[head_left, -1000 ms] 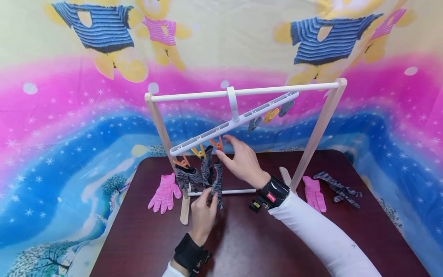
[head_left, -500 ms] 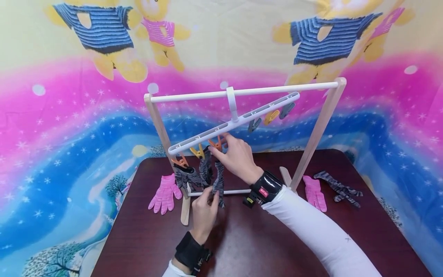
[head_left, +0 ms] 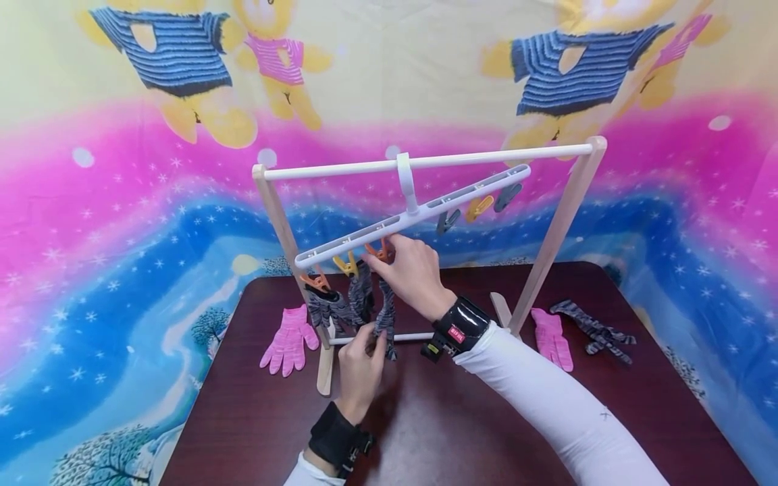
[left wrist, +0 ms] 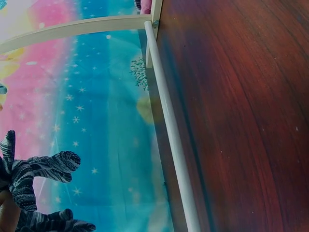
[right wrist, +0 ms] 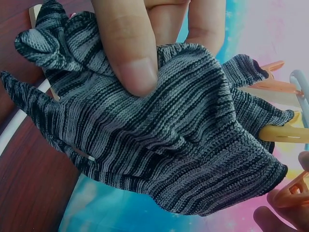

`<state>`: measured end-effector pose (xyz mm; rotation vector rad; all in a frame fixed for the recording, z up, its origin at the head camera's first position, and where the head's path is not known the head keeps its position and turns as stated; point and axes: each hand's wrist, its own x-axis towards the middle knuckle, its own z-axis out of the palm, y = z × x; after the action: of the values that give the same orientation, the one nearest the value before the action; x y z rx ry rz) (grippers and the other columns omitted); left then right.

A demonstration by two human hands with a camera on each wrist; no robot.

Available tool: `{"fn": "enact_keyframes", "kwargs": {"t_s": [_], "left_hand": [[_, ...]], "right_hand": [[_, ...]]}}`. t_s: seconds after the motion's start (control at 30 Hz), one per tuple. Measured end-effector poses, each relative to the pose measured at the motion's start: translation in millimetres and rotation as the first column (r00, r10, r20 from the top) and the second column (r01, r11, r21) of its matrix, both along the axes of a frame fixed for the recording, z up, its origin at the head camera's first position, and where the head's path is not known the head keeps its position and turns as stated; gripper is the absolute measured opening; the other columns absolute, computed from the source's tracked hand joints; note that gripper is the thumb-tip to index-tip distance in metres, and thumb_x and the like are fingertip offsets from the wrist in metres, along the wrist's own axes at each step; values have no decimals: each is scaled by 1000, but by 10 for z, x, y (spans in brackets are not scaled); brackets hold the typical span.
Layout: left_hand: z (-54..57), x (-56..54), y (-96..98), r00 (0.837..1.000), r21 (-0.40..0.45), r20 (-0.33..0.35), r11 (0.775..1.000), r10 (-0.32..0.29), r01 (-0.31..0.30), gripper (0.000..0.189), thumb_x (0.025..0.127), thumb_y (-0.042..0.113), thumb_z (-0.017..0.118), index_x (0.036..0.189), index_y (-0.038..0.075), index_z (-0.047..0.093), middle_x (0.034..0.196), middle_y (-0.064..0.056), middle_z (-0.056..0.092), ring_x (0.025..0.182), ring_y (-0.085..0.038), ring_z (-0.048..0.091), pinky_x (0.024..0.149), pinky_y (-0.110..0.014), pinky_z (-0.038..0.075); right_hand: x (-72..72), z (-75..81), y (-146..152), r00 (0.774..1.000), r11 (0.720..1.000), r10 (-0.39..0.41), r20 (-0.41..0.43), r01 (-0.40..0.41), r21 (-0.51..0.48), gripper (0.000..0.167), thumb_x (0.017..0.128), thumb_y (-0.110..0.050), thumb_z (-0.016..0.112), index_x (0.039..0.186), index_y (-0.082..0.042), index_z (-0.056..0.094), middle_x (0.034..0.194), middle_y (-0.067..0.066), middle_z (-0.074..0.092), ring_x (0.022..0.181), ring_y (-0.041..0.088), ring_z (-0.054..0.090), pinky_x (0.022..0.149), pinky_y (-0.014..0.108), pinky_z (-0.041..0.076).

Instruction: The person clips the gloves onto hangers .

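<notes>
My left hand point(head_left: 360, 363): low, pinching grey-black striped knit glove point(right wrist: 159, 130) | my right hand point(head_left: 418, 273): higher, fingers pinching orange plastic clip point(right wrist: 295, 194)

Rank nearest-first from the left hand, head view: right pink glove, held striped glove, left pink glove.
1. Held striped glove: pinched in the left hand.
2. Left pink glove: on the table, left.
3. Right pink glove: on the table, right.

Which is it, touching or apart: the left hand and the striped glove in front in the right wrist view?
Touching. The right wrist view shows it: the thumb of the left hand lies on the striped glove, no gap showing.
</notes>
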<state>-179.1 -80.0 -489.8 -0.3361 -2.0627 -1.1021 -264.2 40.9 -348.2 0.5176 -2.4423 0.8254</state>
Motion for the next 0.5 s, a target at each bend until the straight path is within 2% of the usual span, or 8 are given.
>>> {"fn": "enact_keyframes", "kwargs": {"t_s": [0.2, 0.5], "left_hand": [[14, -4, 1, 1000, 3, -1, 1000, -2, 2, 12, 89, -1, 72, 100, 3, 69, 74, -6, 73, 61, -8, 66, 56, -17, 51], [20, -23, -13, 1000, -6, -23, 1000, 8, -8, 14, 87, -2, 73, 100, 3, 69, 75, -7, 73, 62, -9, 67, 56, -18, 51]], "right_hand": [[-5, 6, -8, 1000, 1000, -3, 6, 3, 4, 37, 91, -44, 73, 76, -15, 57, 57, -1, 47, 47, 13, 43, 43, 25, 23], [-26, 23, -7, 1000, 1000, 16, 3, -16, -4, 35, 94, -37, 71, 72, -15, 55, 56, -3, 42, 46, 13, 40, 43, 25, 22]]}}
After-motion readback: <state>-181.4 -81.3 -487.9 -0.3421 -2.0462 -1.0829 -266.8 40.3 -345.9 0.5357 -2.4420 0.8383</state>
